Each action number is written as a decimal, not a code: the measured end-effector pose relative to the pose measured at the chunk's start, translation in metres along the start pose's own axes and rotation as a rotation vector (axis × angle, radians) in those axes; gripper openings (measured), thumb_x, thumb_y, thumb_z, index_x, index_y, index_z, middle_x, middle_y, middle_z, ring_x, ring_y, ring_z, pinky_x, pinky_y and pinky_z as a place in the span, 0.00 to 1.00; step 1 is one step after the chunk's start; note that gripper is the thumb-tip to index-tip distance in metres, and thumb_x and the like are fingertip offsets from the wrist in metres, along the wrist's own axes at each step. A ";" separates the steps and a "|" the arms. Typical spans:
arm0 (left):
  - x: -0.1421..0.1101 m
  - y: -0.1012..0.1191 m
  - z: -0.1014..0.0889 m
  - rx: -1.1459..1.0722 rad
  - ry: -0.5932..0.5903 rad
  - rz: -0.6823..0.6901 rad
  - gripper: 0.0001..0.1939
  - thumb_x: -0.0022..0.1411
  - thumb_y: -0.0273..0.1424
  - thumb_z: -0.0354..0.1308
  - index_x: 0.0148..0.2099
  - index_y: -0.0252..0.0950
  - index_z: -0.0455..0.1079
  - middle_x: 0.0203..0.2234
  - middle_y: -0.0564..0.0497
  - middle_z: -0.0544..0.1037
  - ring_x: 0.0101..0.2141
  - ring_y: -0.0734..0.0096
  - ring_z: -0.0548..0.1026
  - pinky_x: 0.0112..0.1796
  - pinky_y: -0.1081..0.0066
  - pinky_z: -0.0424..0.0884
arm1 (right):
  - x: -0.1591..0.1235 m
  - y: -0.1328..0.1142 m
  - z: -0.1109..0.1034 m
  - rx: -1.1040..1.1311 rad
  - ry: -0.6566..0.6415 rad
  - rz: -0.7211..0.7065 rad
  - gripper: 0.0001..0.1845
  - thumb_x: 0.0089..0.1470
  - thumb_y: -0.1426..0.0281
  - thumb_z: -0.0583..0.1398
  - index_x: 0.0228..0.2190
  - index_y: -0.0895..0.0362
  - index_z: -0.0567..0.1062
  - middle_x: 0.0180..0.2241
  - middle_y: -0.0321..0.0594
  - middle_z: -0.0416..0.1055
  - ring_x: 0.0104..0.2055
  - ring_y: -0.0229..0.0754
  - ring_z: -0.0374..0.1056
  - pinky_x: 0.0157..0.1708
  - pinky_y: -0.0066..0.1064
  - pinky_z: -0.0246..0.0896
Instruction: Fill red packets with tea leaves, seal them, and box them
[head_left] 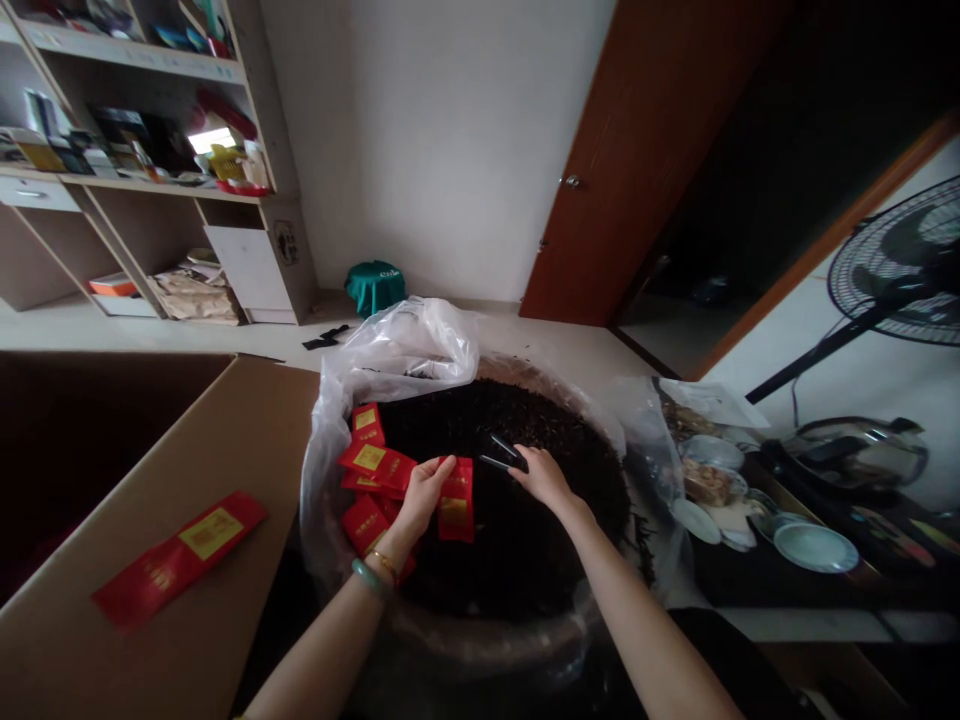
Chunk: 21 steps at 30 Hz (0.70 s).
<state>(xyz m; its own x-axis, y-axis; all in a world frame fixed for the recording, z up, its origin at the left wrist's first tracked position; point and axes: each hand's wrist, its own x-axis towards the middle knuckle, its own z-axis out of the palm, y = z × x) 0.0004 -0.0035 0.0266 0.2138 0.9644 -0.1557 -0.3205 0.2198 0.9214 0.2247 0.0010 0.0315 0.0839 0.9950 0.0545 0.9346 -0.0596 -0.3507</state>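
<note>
My left hand (421, 495) is closed on a small red packet (456, 500) with a gold label, held upright over a big heap of dark loose tea leaves (517, 540). My right hand (541, 477) grips a small black scoop (501, 453) just to the right of the packet's mouth, above the leaves. The leaves fill a large clear plastic bag (405, 345) that lines a round container. Several more red packets (373, 462) lie on the left part of the heap, beside my left hand.
A cardboard box flap (150, 520) at left carries a strip of red packets (180, 555). A dark tea tray (787, 560) at right bears bowls, a plate and a kettle. A fan (900, 265), a wooden door (637, 160) and shelves (127, 150) stand beyond.
</note>
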 end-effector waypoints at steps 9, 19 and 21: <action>-0.004 0.006 0.005 0.037 -0.042 0.003 0.29 0.37 0.55 0.65 0.23 0.32 0.68 0.16 0.55 0.71 0.18 0.78 0.65 0.22 0.76 0.60 | -0.026 -0.073 0.016 0.698 0.037 -0.128 0.17 0.49 0.57 0.60 0.34 0.56 0.77 0.32 0.41 0.76 0.32 0.43 0.70 0.35 0.33 0.67; -0.009 0.010 0.003 0.146 0.013 0.067 0.27 0.53 0.54 0.55 0.27 0.32 0.71 0.21 0.48 0.76 0.25 0.65 0.73 0.27 0.71 0.68 | -0.024 -0.065 0.020 0.945 -0.075 0.100 0.23 0.42 0.48 0.60 0.27 0.56 0.75 0.18 0.38 0.69 0.20 0.42 0.66 0.18 0.33 0.64; -0.011 0.009 0.001 0.211 0.162 0.236 0.23 0.59 0.50 0.52 0.37 0.33 0.74 0.28 0.45 0.79 0.31 0.62 0.76 0.35 0.68 0.70 | -0.020 -0.059 0.021 1.052 0.011 0.192 0.24 0.41 0.48 0.61 0.29 0.56 0.74 0.21 0.38 0.70 0.22 0.43 0.67 0.21 0.35 0.67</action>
<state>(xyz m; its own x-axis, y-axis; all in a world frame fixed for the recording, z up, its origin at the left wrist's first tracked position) -0.0042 -0.0119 0.0367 0.0017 0.9995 0.0312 -0.1421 -0.0307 0.9894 0.1605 -0.0135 0.0312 0.2060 0.9753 -0.0802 0.1381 -0.1101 -0.9843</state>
